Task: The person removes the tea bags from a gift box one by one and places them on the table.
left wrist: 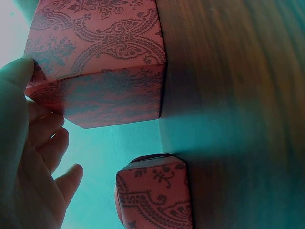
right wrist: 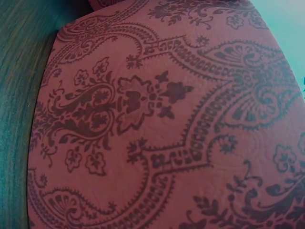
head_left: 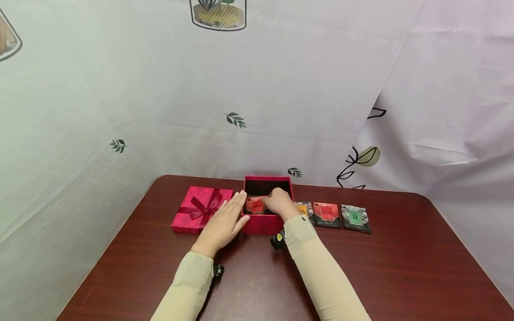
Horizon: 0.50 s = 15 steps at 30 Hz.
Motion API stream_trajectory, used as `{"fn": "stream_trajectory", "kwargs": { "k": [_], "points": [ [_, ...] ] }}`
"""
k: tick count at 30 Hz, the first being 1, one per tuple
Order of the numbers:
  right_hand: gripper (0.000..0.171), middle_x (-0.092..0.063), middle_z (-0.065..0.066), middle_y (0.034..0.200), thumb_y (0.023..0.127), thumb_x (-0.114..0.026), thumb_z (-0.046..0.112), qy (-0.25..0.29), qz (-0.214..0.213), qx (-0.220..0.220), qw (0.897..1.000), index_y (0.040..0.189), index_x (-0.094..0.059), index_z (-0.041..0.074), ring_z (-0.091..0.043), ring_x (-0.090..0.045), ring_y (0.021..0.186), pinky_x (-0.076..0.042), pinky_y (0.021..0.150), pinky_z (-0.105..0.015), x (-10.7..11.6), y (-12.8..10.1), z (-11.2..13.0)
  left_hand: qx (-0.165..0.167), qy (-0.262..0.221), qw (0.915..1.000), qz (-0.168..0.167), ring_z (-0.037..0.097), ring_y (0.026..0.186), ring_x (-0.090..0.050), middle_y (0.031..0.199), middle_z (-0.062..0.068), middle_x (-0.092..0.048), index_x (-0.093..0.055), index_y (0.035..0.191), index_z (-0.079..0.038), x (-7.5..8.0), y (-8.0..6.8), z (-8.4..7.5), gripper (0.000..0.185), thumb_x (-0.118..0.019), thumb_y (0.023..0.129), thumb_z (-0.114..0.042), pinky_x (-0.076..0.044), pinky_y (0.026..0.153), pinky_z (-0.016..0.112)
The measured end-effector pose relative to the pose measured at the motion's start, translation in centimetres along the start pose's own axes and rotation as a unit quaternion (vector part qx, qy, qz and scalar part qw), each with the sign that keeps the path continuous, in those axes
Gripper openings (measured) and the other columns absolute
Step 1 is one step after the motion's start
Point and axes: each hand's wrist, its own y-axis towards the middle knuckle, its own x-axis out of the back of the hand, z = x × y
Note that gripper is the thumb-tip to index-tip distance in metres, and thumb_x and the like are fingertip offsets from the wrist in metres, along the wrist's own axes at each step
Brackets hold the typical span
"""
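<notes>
A red patterned gift box (head_left: 263, 225) stands uncovered at the back of the table. My left hand (head_left: 222, 223), fingers straight, lies against its left edge; in the left wrist view the thumb (left wrist: 18, 74) touches a corner of the box (left wrist: 112, 40). Reaching over the front wall, my right hand (head_left: 279, 204) pinches the right end of a red-labelled sachet (head_left: 256, 205) inside the box. Its fingertips are partly hidden in the head view. The patterned box wall (right wrist: 143, 109) fills most of the right wrist view, where no fingers show.
Left of the box lies its red lid (head_left: 213, 195) with a dark red ribbon bow (head_left: 205, 206). To the right are a yellow-labelled sachet (head_left: 304, 209), another red-labelled one (head_left: 327, 214) and a green-labelled one (head_left: 355, 217). A printed cloth (head_left: 281, 111) hangs behind the table (head_left: 401, 258).
</notes>
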Motion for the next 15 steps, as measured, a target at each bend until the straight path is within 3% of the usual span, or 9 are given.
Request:
{"fn": "stream_trajectory", "kwargs": {
  "k": [3, 6, 9, 12, 15],
  "points": [
    [0.029, -0.047, -0.002, 0.059, 0.096, -0.060, 0.010, 0.005, 0.009, 0.007, 1.000, 0.068, -0.059, 0.006, -0.016, -0.041, 0.053, -0.038, 0.053, -0.030, 0.08, 0.17, -0.12, 0.003, 0.003, 1.0000, 0.003, 0.028, 0.153, -0.025, 0.165, 0.012, -0.029, -0.030, 0.159, -0.004, -0.02, 0.02, 0.00, 0.071, -0.057, 0.103, -0.039, -0.025, 0.121, 0.053],
    [0.028, -0.039, 0.001, 0.053, 0.094, -0.058, 0.003, 0.012, 0.011, 0.014, 1.000, 0.066, -0.054, 0.007, -0.014, -0.038, 0.048, -0.035, 0.050, -0.028, 0.18, 0.23, -0.18, 0.004, 0.006, 1.0000, 0.003, 0.028, 0.153, -0.025, 0.165, 0.012, -0.030, -0.031, 0.159, -0.004, -0.05, 0.03, 0.01, 0.070, -0.057, 0.104, -0.038, -0.025, 0.121, 0.052],
    [0.012, -0.054, -0.003, 0.060, 0.093, -0.059, 0.002, 0.021, 0.004, 0.019, 1.000, 0.087, -0.069, -0.001, -0.014, -0.051, 0.054, -0.048, 0.060, -0.031, 0.26, 0.11, -0.20, 0.005, 0.005, 1.0000, 0.004, 0.028, 0.152, -0.026, 0.164, 0.012, -0.030, -0.032, 0.159, -0.004, -0.05, 0.03, 0.00, 0.070, -0.057, 0.103, -0.038, -0.025, 0.121, 0.052],
    [0.027, -0.070, -0.012, 0.083, 0.095, -0.060, 0.002, 0.035, 0.000, 0.022, 0.999, 0.119, -0.069, -0.006, -0.020, -0.066, 0.069, -0.057, 0.080, -0.039, 0.32, -0.04, -0.16, 0.007, 0.002, 1.0000, 0.006, 0.028, 0.153, -0.025, 0.165, 0.012, -0.030, -0.031, 0.159, -0.004, 0.03, 0.03, -0.06, 0.070, -0.057, 0.104, -0.038, -0.025, 0.121, 0.052],
    [0.034, -0.072, -0.018, 0.097, 0.095, -0.060, 0.002, 0.045, -0.001, 0.022, 0.999, 0.127, -0.064, -0.009, -0.023, -0.070, 0.075, -0.058, 0.085, -0.042, 0.31, -0.03, -0.20, 0.007, 0.001, 0.9999, 0.008, 0.027, 0.153, -0.024, 0.165, 0.012, -0.029, -0.030, 0.159, -0.005, 0.03, 0.06, -0.08, 0.071, -0.057, 0.104, -0.039, -0.024, 0.121, 0.052]
  ]
}}
